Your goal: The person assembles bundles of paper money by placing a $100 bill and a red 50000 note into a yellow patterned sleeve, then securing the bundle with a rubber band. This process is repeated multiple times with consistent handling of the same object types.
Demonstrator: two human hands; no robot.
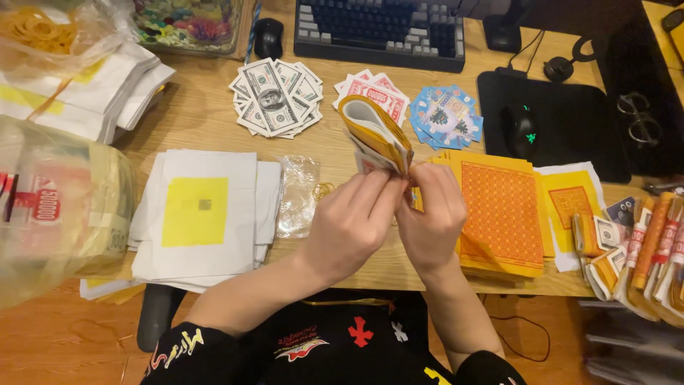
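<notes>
My left hand (350, 222) and my right hand (432, 214) meet over the middle of the wooden desk (206, 121). Together they pinch the lower end of a folded bundle of yellow-and-white paper sheets (376, 134), which rises tilted away from me. A red-printed slip shows at the bundle's base between my fingertips. Just right of my hands lies a stack of orange patterned sheets (502, 214). Left of them sit a clear plastic bag (297, 194) and a rubber band (322, 190).
Fanned piles of paper notes lie behind: green-grey (276, 97), red-and-white (374, 91), blue (446, 116). White sheets with a yellow square (203, 214) lie left, bagged notes (60, 214) far left. Keyboard (377, 28), mouse (521, 130) and rolled bundles (652, 246) ring the desk.
</notes>
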